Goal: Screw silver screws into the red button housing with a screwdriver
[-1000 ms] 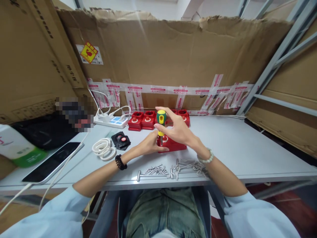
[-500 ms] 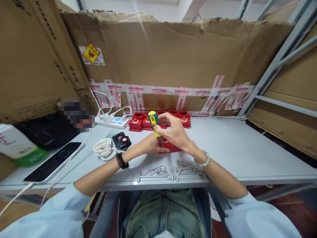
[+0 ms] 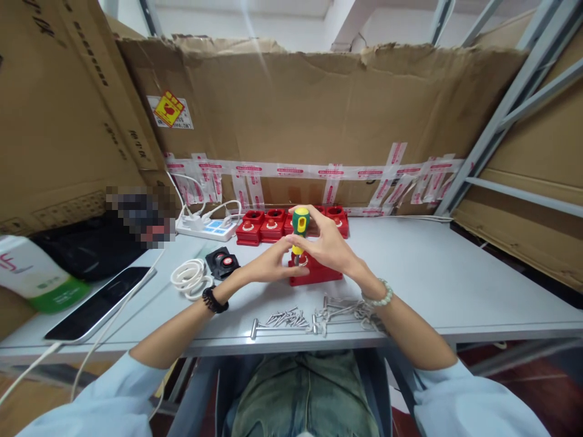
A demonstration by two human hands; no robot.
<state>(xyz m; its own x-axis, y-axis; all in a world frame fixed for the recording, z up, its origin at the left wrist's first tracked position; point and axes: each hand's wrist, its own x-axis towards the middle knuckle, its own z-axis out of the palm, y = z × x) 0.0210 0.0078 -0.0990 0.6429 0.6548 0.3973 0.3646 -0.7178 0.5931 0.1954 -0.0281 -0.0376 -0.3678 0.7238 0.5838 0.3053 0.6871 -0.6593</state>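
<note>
A screwdriver [image 3: 299,224] with a green and yellow handle stands upright over a red block [image 3: 319,274] on the table. My right hand [image 3: 330,243] is closed around its handle from the right. From the left, my left hand [image 3: 271,261] reaches to the lower end of the screwdriver, its thumb across the shaft and over the block's left end and its forefinger by the handle's base. The tip of the shaft and the left hand's other fingers are hidden. Loose screws [image 3: 288,317] lie in front of the block.
Several red blocks with round openings [image 3: 249,227] line the back, beside a white power strip [image 3: 207,226]. To the left are black parts [image 3: 222,262], a coiled white cable [image 3: 187,276] and a phone [image 3: 100,303]. T-shaped metal pieces [image 3: 282,328] lie near the front edge.
The screwdriver has gone from leaning to upright and shifted right. My left hand has risen off the block's side toward the handle's base. The view has tilted up slightly.
</note>
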